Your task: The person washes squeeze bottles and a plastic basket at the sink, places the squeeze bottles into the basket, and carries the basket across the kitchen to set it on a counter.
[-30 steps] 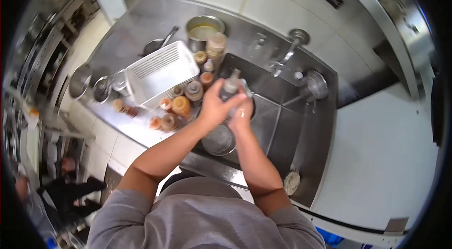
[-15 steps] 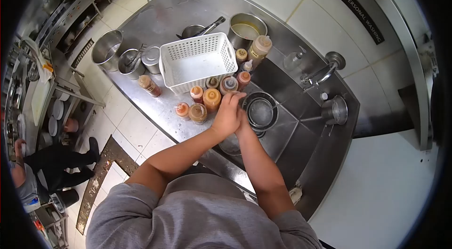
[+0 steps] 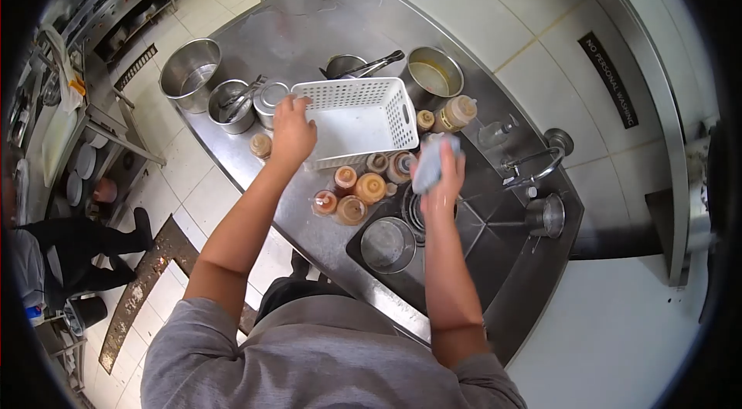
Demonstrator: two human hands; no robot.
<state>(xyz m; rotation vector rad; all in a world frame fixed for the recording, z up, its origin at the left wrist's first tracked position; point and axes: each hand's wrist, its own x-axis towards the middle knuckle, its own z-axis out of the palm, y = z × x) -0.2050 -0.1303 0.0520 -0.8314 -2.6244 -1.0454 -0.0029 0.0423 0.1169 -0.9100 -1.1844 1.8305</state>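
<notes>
My left hand (image 3: 292, 133) is at the left end of a white perforated plastic basket (image 3: 352, 155), its fingers curled over the rim there. A blurred grey-blue cloth or sponge (image 3: 433, 164) is in my right hand (image 3: 446, 191), raised over the sink's left edge, right of the basket. Several squeeze bottles, among them an orange one (image 3: 370, 188), stand in front of the basket. Beneath my right forearm, a round clear-looking container (image 3: 388, 245) and dark round pans (image 3: 415, 213) lie in the sink.
Steel pots (image 3: 191, 75) and a lidded canister (image 3: 270, 102) stand left of the basket. Behind it are tongs (image 3: 380, 63) and a pot of yellowish liquid (image 3: 433, 73). A tap (image 3: 541, 165) overhangs the sink at right. Another person's legs (image 3: 93, 254) show at far left.
My hands were together at the sink edge and have parted. My left hand moved up-left to the basket; my right hand moved right and up, with the grey-blue cloth or sponge now visible.
</notes>
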